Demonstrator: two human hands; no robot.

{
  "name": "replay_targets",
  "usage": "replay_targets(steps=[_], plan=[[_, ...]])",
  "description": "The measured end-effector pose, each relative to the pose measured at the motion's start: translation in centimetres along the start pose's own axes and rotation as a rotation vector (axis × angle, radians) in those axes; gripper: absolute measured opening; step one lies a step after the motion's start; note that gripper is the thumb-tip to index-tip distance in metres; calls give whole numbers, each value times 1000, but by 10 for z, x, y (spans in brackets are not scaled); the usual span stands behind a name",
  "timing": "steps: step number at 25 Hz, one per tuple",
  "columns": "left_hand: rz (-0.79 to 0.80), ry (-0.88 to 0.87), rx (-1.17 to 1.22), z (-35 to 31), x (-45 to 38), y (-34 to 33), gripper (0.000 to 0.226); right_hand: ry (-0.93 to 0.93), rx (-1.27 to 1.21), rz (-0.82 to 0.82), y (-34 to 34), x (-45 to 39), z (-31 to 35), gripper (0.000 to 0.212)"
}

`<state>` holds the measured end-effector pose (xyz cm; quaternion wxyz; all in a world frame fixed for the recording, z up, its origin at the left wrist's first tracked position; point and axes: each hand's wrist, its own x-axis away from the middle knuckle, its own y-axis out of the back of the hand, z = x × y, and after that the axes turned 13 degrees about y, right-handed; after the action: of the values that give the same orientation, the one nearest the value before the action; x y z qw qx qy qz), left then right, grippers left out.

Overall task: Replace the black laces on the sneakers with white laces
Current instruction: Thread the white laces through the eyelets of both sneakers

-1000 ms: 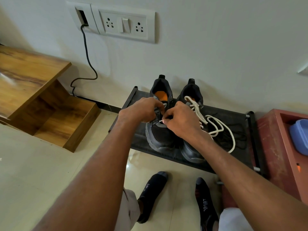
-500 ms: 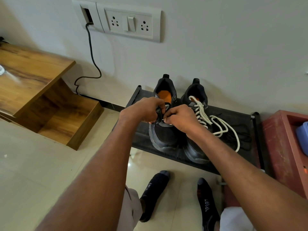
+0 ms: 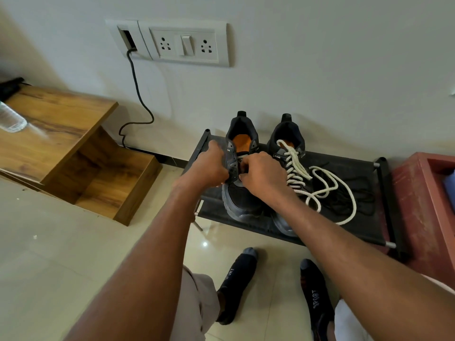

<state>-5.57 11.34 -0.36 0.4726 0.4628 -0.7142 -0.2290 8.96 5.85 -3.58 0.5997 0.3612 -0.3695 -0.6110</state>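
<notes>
Two black sneakers stand side by side on a low black rack (image 3: pixel 364 232) against the wall. The left sneaker (image 3: pixel 242 200) has an orange insole. My left hand (image 3: pixel 209 166) grips its left eyelet flap. My right hand (image 3: pixel 263 175) pinches a white lace end at the eyelets; its fingertips and most of the lace are hidden. The right sneaker (image 3: pixel 288 134) is threaded with a white lace (image 3: pixel 330 190) whose long ends loop loose on the rack. A removed black lace (image 3: pixel 357 200) lies in a heap beside it.
A wooden stepped shelf (image 3: pixel 73 153) stands to the left, a red box (image 3: pixel 423 207) to the right of the rack. A black cable (image 3: pixel 138 94) hangs from the wall socket plate (image 3: pixel 182 43). My feet in dark socks (image 3: pixel 236 284) are on the tiled floor.
Both hands have stayed on the left sneaker's eyelets and shifted slightly toward its tongue. The view has moved a little.
</notes>
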Motion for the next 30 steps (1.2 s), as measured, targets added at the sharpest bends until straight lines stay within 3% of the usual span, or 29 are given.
replay_targets(steps=[3,7,12,14,16,20,24,26,28,30], plan=[[-18,81,80,-2,9,-6,15,-33,-14,37,0,-6,1,17],[-70,159,207,-4,18,-15,19,-75,-184,99,4,-8,3,14],[-118,214,412,2,23,-32,3,-73,-318,281,19,-4,-5,13],[-151,217,411,2,21,-35,8,-38,-256,381,21,0,-9,44],[-143,209,389,0,10,-34,9,23,-144,380,22,5,-11,70],[-140,143,393,-16,4,-11,11,77,-93,349,22,9,-16,82],[-46,48,793,-19,15,26,10,84,-36,351,24,9,-17,84],[-93,35,587,-12,11,27,14,87,-24,354,23,8,-15,84],[-84,23,167,-6,5,11,44,88,-18,381,24,4,-15,83],[-55,33,-47,-7,-4,-2,55,77,-68,417,27,2,-15,84]])
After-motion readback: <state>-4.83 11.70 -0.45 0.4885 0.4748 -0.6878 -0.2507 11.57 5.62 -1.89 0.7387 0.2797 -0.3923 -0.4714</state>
